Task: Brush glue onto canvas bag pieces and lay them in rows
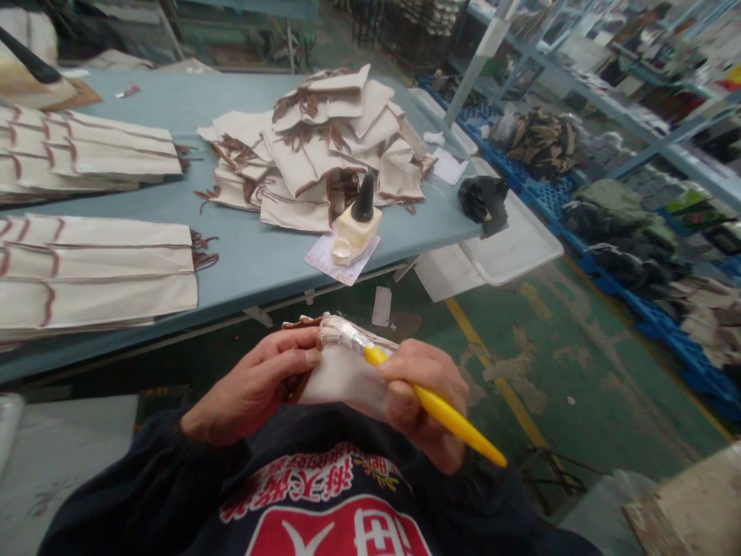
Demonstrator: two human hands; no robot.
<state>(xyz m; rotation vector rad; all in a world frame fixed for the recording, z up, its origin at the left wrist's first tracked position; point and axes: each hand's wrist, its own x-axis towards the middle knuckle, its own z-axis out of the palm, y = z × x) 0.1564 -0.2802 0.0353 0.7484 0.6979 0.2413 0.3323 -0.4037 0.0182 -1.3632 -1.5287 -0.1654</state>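
Note:
My left hand (260,378) grips the left end of a cream fabric piece (347,374) with brown trim, held up in front of my body. Between the fingers of my right hand (428,394) is a yellow-handled brush (451,421). Its bristle end rests on the folded upper edge of the fabric, where something whitish shows. Just beyond my hands, a cream plastic bottle with a black cone cap (356,228) stands on a small stained card (317,259) at the table edge.
On the blue-grey table (231,255) lie a loose pile of cream pieces with brown ties (312,154) and neat rows of similar pieces (116,262). A black crumpled bag (482,201) sits at the right corner. Blue pallets (544,201) with fabric heaps stand across the floor.

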